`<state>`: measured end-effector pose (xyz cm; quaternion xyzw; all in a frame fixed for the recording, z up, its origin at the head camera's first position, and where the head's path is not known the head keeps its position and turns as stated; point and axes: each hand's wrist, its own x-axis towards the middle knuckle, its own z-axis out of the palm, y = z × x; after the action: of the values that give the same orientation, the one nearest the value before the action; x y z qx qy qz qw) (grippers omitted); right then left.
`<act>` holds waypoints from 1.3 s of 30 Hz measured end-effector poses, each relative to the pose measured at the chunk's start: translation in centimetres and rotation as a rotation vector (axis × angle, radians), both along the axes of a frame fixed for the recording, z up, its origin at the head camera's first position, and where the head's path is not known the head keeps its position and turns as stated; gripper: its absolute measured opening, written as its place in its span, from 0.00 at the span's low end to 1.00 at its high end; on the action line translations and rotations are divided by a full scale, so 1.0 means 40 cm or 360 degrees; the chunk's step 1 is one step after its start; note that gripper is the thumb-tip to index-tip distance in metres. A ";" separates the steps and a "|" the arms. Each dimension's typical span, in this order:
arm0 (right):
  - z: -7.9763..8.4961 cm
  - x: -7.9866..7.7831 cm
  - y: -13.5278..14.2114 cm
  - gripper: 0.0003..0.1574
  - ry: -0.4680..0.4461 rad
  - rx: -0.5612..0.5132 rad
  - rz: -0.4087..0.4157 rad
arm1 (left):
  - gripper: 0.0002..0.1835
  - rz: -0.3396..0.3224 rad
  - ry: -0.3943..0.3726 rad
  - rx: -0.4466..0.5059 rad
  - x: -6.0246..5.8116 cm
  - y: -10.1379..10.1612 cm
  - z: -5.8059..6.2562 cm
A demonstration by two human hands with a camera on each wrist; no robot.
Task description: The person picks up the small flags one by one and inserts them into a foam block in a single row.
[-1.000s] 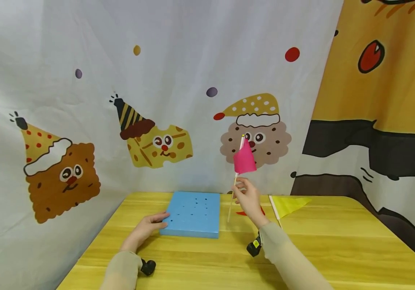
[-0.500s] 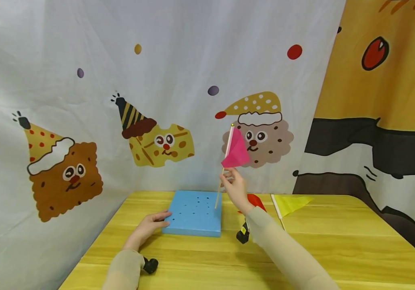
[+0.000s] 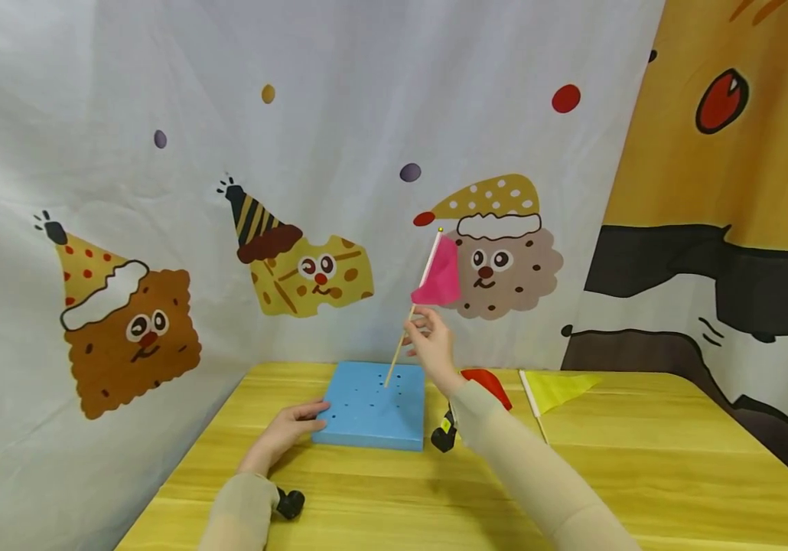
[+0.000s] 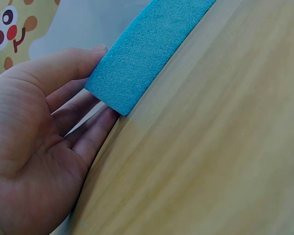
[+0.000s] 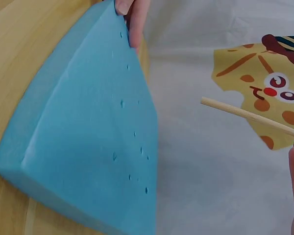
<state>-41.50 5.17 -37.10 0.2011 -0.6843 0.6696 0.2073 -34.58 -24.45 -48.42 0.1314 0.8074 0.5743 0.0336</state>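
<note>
A blue foam block (image 3: 366, 425) with several small holes in its top lies flat on the table. My left hand (image 3: 285, 435) holds its left edge; in the left wrist view the thumb (image 4: 71, 63) lies at the upper edge and the other fingers reach along the side. Between thumb and fingers, my right hand (image 3: 431, 344) pinches the thin wooden stick of a pink flag (image 3: 439, 274). The stick slants down to the left, its bare tip (image 5: 208, 102) apart from the block in the right wrist view. The pink cloth hangs above the hand.
A red flag (image 3: 485, 383) lies partly hidden behind the right forearm. Right of it, a yellow flag (image 3: 559, 390) lies on the wooden table (image 3: 642, 459). A cloth with cartoon figures (image 3: 339, 138) hangs behind the table.
My right hand has carried the pink flag leftward, from right of the block to above it, uncovering more of the red flag. My left hand stays at the block's left edge.
</note>
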 end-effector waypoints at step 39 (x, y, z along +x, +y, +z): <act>-0.031 -0.050 -0.110 0.18 -0.0277 -0.0085 0.0027 | 0.25 0.0020 -0.0003 -0.0011 -0.003 0.000 -0.007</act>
<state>-43.49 0.78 -38.36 0.1424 -0.6798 0.7044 0.1467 -34.71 -24.47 -48.68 0.1257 0.8101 0.5718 0.0313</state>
